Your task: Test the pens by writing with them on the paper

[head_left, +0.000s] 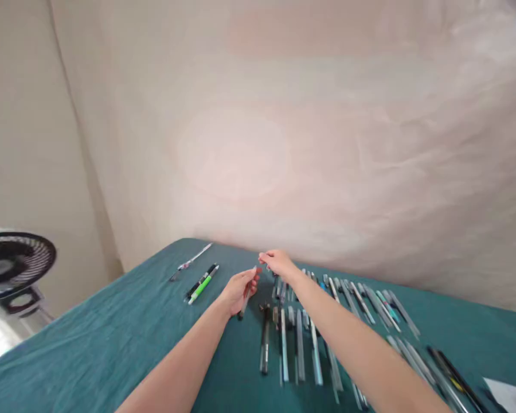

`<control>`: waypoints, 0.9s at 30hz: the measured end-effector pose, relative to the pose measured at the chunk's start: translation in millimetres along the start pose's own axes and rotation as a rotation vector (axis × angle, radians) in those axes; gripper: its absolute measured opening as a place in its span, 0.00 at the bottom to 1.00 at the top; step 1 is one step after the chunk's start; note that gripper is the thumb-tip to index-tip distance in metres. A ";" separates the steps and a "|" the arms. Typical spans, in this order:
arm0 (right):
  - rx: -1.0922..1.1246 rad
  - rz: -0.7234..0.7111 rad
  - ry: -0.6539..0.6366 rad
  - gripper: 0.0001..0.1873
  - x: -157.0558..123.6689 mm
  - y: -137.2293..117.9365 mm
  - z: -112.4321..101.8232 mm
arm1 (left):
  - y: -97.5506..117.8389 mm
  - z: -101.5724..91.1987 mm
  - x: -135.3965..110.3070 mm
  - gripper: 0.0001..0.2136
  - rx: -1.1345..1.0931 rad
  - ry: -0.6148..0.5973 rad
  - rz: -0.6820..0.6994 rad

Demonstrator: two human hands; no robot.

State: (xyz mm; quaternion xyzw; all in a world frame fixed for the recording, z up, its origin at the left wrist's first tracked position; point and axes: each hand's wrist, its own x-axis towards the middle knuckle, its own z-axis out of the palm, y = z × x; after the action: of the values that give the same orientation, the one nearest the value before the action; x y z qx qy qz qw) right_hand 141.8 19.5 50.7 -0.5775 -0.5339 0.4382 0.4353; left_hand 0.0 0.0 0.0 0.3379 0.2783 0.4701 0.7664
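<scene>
Pen rows (284, 347) laid toward desk's (137, 321) right edge; one pen (243, 307) unlaid, clamped in left grip (238, 289); right grip (278, 263), cannot tell.

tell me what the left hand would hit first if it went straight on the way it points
Probably the right hand, just ahead of the left hand, though this single view leaves the depth between them unclear.
</scene>
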 end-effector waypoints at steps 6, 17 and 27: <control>0.086 0.042 -0.004 0.16 -50.4 13.0 -7.3 | -1.9 19.2 -7.3 0.06 -0.037 -0.039 0.032; 0.181 0.131 -0.228 0.24 -144.7 28.0 -26.3 | -5.1 54.9 -22.2 0.06 -0.145 -0.077 0.104; 0.200 0.109 -0.065 0.23 -146.0 38.1 -37.0 | -16.3 57.6 -31.9 0.09 -0.058 -0.240 0.062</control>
State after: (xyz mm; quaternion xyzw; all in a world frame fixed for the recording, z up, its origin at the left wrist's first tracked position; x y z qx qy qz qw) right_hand 180.0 -129.5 28.6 -0.5447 -0.4694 0.5308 0.4486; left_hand 38.7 -49.1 26.3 0.3781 0.1601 0.4576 0.7887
